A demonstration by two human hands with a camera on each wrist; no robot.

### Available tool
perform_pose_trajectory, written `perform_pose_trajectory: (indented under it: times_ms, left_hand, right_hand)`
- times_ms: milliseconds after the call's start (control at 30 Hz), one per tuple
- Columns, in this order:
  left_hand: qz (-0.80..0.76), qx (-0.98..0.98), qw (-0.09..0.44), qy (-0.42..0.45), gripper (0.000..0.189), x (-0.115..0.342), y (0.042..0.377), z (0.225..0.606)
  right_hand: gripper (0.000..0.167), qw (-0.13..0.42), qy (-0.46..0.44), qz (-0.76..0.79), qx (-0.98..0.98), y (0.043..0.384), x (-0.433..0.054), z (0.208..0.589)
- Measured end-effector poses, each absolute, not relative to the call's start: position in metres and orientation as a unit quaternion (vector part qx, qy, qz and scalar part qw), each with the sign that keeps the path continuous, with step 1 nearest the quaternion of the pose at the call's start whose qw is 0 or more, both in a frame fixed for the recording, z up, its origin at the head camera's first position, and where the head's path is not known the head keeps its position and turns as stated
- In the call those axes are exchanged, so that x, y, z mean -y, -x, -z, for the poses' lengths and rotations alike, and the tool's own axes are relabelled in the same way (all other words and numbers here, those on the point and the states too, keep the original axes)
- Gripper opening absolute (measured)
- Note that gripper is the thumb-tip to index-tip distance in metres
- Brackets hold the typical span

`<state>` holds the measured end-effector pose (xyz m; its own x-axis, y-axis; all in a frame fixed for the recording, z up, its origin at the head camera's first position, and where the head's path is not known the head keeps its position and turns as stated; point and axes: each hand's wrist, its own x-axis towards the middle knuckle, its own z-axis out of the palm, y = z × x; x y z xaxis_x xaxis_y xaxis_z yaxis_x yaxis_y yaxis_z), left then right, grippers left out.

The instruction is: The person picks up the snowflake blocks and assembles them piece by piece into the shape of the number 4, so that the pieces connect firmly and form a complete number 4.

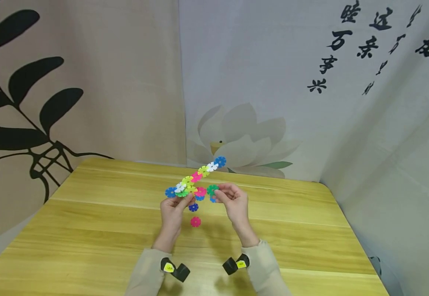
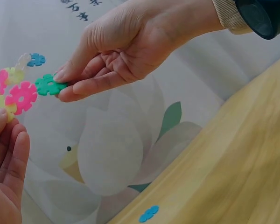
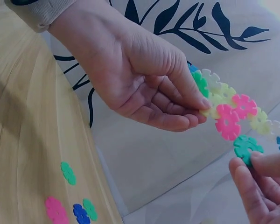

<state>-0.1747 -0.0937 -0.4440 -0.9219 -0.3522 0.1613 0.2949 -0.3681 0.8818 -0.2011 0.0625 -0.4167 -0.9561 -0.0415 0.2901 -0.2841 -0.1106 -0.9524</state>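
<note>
My left hand (image 1: 174, 211) pinches a yellow snowflake disc (image 3: 215, 108) in a chain of interlocking plastic discs. Pink, yellow, white and blue discs form an arm slanting up to the right, ending in a blue disc (image 1: 220, 161). Another blue disc (image 1: 170, 192) sits at the left end. A pink disc (image 2: 21, 98) juts from the chain toward my other hand. Between thumb and fingers, my right hand (image 1: 235, 204) holds a green disc (image 3: 247, 148). Its edge is close beside that pink disc in the wrist views.
Loose discs lie on the wooden table (image 1: 88, 230) below the hands: a pink disc (image 1: 195, 222), a dark blue disc (image 1: 193, 207), a light blue disc (image 2: 149, 213) and green discs, one (image 3: 68, 173) apart. A printed curtain (image 1: 251, 82) hangs behind the table.
</note>
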Motion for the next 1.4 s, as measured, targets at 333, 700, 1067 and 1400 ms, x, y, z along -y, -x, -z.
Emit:
perform_pose_trajectory:
  times_ms: [333, 700, 1067, 1400]
  left_hand:
    - [0.807, 0.557, 0.196, -0.022, 0.005, 0.092, 0.174, 0.443]
    - [0.8, 0.567, 0.198, -0.021, 0.003, 0.092, 0.169, 0.442]
    - [0.807, 0.558, 0.192, -0.039, 0.004, 0.098, 0.17, 0.441]
    - [0.826, 0.523, 0.202, -0.057, 0.011, 0.101, 0.173, 0.439]
  right_hand:
    - [0.01, 0.107, -0.169, -0.737, 0.646, 0.2, -0.061, 0.419]
    - [0.015, 0.092, -0.183, -0.785, 0.584, 0.197, -0.054, 0.432]
    - [0.011, 0.09, -0.201, -0.757, 0.615, 0.201, -0.053, 0.428]
    - [0.019, -0.007, -0.128, -0.692, 0.71, 0.2, -0.048, 0.442]
